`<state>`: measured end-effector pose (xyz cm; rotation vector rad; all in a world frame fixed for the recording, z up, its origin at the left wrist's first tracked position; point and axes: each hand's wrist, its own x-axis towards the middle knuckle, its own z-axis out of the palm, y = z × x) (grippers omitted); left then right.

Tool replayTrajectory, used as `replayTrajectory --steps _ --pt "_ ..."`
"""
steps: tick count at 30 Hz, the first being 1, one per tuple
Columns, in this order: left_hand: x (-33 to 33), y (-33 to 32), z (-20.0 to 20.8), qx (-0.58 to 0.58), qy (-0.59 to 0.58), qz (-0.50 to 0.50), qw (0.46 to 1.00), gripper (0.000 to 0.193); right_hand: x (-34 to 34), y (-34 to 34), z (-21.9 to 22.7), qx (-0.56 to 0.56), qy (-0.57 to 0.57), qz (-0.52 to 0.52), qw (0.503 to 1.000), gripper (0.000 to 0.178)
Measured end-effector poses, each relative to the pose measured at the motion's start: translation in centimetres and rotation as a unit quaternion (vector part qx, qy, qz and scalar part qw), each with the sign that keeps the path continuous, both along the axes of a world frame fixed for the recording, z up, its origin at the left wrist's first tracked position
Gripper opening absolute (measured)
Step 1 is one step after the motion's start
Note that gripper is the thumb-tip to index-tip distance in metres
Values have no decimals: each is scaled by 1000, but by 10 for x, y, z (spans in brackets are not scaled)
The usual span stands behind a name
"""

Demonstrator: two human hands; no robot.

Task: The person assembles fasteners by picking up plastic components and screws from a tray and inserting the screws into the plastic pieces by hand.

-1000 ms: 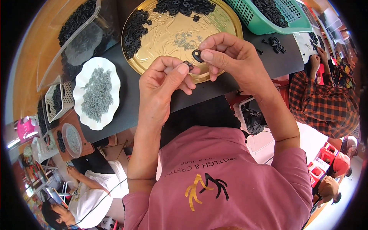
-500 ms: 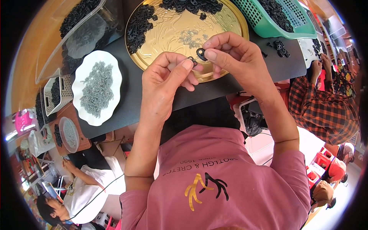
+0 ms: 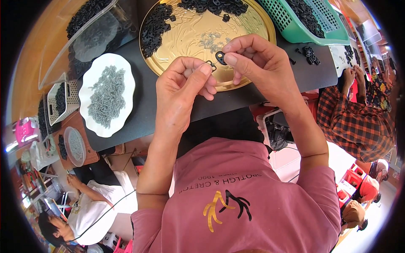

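Observation:
My left hand (image 3: 185, 82) pinches a small black plastic piece with a ring-like opening (image 3: 211, 65) between thumb and forefinger. Close beside it, my right hand (image 3: 257, 57) grips a black oval plastic piece with a hole (image 3: 220, 57). The two pieces are near each other, and I cannot tell whether they touch. Both hands hover over the near rim of a round gold tray (image 3: 181, 46). On the tray lie heaps of black plastic pieces (image 3: 155, 31) at the left and back, and a scatter of small clear-grey pins (image 3: 211, 41) in the middle.
A white scalloped dish (image 3: 130, 90) of pins stands left of the tray, below a clear bin (image 3: 80, 46) of black pieces. At right is a green basket (image 3: 276, 21), with loose black pieces (image 3: 311, 55) near it. Co-workers sit on both sides.
Both hands stay almost in place. The two black pieces have shifted slightly, the left one turning a little, and the view has moved a touch.

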<state>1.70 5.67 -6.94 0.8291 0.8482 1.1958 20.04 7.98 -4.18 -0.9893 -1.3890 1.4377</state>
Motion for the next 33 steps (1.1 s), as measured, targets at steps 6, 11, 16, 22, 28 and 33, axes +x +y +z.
replayTrajectory --steps 6,11,16,22,28,33 --pt "1 -1 1 2 -4 0 1000 12 -3 0 -1 -2 1 7 1000 15" --pt "4 -3 2 -5 -27 13 1000 14 -7 0 0 4 1 6 1000 14" --pt "7 -6 5 -7 -52 42 998 17 -13 -1 -1 11 6 4 1000 14" --pt "11 -9 7 6 -81 65 995 16 -19 -2 1 25 29 -15 999 14" --pt "17 -11 2 39 -102 97 989 13 -23 -5 4 21 44 -26 998 15" --pt "8 -11 -2 45 -79 72 993 12 -17 1 9 12 30 28 999 15"
